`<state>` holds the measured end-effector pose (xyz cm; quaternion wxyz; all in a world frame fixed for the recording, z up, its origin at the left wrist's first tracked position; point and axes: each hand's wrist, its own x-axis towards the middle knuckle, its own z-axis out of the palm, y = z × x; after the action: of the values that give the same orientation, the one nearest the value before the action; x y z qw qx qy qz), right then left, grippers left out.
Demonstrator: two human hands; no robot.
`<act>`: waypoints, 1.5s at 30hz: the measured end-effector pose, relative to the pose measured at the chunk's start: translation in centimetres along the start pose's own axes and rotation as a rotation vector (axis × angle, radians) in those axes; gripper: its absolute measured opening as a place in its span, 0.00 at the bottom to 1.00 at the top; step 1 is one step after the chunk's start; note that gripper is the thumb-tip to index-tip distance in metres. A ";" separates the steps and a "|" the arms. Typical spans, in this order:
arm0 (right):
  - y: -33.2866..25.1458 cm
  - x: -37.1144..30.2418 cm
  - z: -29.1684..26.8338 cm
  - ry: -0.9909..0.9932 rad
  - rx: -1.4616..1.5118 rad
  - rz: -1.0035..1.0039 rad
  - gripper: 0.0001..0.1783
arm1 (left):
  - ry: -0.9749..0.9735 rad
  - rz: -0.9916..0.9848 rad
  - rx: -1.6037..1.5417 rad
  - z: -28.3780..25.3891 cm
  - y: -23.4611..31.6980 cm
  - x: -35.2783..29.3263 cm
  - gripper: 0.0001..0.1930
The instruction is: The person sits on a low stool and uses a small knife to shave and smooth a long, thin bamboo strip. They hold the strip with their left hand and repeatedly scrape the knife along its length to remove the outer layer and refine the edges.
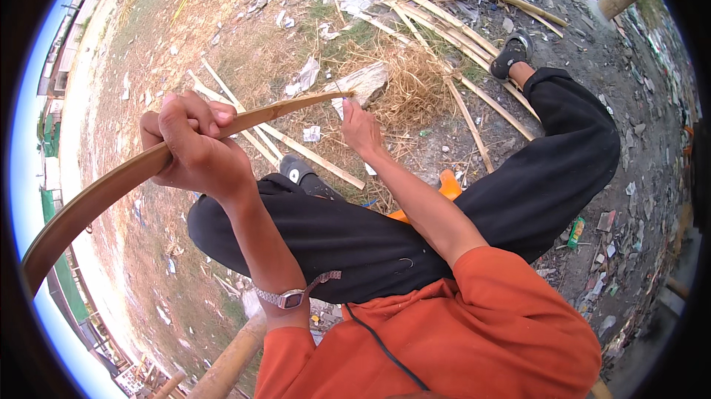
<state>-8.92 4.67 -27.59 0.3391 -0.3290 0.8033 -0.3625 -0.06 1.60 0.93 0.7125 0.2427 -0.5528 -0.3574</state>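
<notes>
The left hand (194, 149) has its grip wrapped tight round a long, curved bamboo strip (111, 188); the right hand (361, 126) pinches the strip's thin tip. More split bamboo (437, 18) lies beyond on dry straw (404, 81).

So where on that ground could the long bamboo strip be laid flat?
Best on the dry grass left of the left hand holding the bamboo strip. It is crowded ahead: straw heap, split bamboo pile and scattered litter.
</notes>
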 end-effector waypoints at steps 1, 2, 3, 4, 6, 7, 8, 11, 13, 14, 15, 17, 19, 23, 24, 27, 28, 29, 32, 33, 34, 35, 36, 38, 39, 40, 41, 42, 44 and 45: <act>-0.2 -0.2 0.3 0.019 -0.011 -0.042 0.31 | 0.008 0.012 0.014 0.1 0.0 -0.1 0.16; 0.2 -0.4 0.5 0.003 -0.074 0.051 0.31 | 0.021 -0.013 0.008 0.0 0.0 -0.2 0.16; 2.8 -0.2 1.4 -0.045 -0.154 0.076 0.30 | 0.021 -0.038 -0.007 0.5 0.3 -0.4 0.16; 7.0 1.3 2.4 -0.066 -0.226 0.104 0.30 | 0.006 -0.059 -0.047 1.7 0.5 -0.3 0.16; 9.3 2.3 3.3 -0.017 -0.198 0.172 0.29 | -0.004 -0.041 -0.021 2.0 0.6 -0.4 0.16; 8.1 1.2 3.3 0.029 -0.155 0.186 0.29 | 0.017 -0.043 0.019 1.2 0.5 -0.9 0.16; 6.6 0.3 3.4 0.077 -0.111 0.202 0.29 | 0.001 -0.030 0.014 0.4 0.2 -0.8 0.16; 2.7 -1.0 2.4 0.128 0.039 0.113 0.28 | 0.101 -0.004 0.041 0.7 0.4 -0.7 0.16; 0.8 -0.9 2.0 0.108 0.160 0.015 0.27 | 0.123 -0.009 0.043 1.0 0.4 -0.7 0.16; 0.4 -0.8 2.7 0.162 0.117 -0.031 0.28 | 0.134 -0.012 0.069 1.2 0.6 -0.9 0.16; 0.6 -0.3 2.8 0.170 0.080 0.018 0.28 | 0.146 -0.013 0.088 1.6 0.7 -1.0 0.16; 1.1 0.9 2.7 0.185 0.007 0.115 0.27 | 0.146 -0.033 0.097 2.1 0.9 -1.3 0.16; 0.4 1.5 2.4 0.137 0.015 0.110 0.28 | 0.140 -0.034 0.110 2.0 1.0 -1.2 0.16; -1.9 0.1 1.9 0.087 0.069 0.019 0.30 | 0.140 -0.017 0.126 1.4 0.8 -1.3 0.16; -0.7 0.3 2.1 0.105 0.032 0.048 0.30 | 0.139 -0.018 0.120 1.7 1.0 -1.5 0.16; 2.3 1.7 3.3 0.147 -0.019 0.112 0.29 | 0.162 -0.032 0.165 2.6 1.5 -2.0 0.16; 2.0 1.8 3.5 0.138 -0.013 0.115 0.29 | 0.143 -0.006 0.158 1.9 1.2 -1.9 0.17; 1.7 1.8 3.5 0.129 -0.006 0.118 0.29 | 0.147 -0.016 0.145 1.8 1.1 -1.7 0.17; 0.8 1.7 2.9 0.073 -0.001 0.131 0.31 | 0.153 -0.029 0.129 1.6 1.0 -1.2 0.18; 1.8 1.7 3.1 0.077 -0.014 0.165 0.31 | 0.145 -0.029 0.132 1.8 1.2 -1.4 0.18; 3.5 1.6 3.6 0.054 -0.071 0.167 0.31 | 0.128 -0.029 0.132 2.0 1.3 -1.5 0.18; 5.1 2.1 3.6 0.055 -0.119 0.165 0.31 | 0.101 -0.032 0.123 2.1 1.4 -1.3 0.18; 5.5 2.2 2.9 0.036 -0.189 0.158 0.31 | 0.102 -0.042 0.128 1.6 1.5 -1.7 0.18; 5.2 3.2 2.5 0.041 -0.174 0.160 0.31 | 0.110 -0.018 0.154 1.7 1.2 -1.3 0.18; 4.7 3.1 2.7 0.033 -0.162 0.164 0.31 | 0.123 -0.030 0.141 1.8 1.1 -1.2 0.18; 4.4 3.0 2.6 0.053 -0.181 0.176 0.29 | 0.135 -0.042 0.128 1.9 1.0 -1.1 0.18; 4.3 3.0 2.5 0.055 -0.162 0.154 0.29 | 0.148 -0.053 0.116 1.9 1.0 -1.1 0.18; 2.8 2.2 2.1 0.037 -0.144 0.125 0.29 | 0.156 -0.047 0.132 1.3 0.9 -1.1 0.18; 1.8 2.0 1.9 0.036 -0.132 0.088 0.29 | 0.158 -0.035 0.137 1.2 1.0 -1.1 0.18; 1.9 2.3 2.0 0.040 -0.139 0.080 0.29 | 0.148 -0.032 0.135 1.4 1.1 -1.2 0.19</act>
<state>-9.13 3.19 -30.89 0.3134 -0.3120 0.8457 -0.2986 -1.32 3.25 1.38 0.7278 0.3247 -0.5175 -0.3116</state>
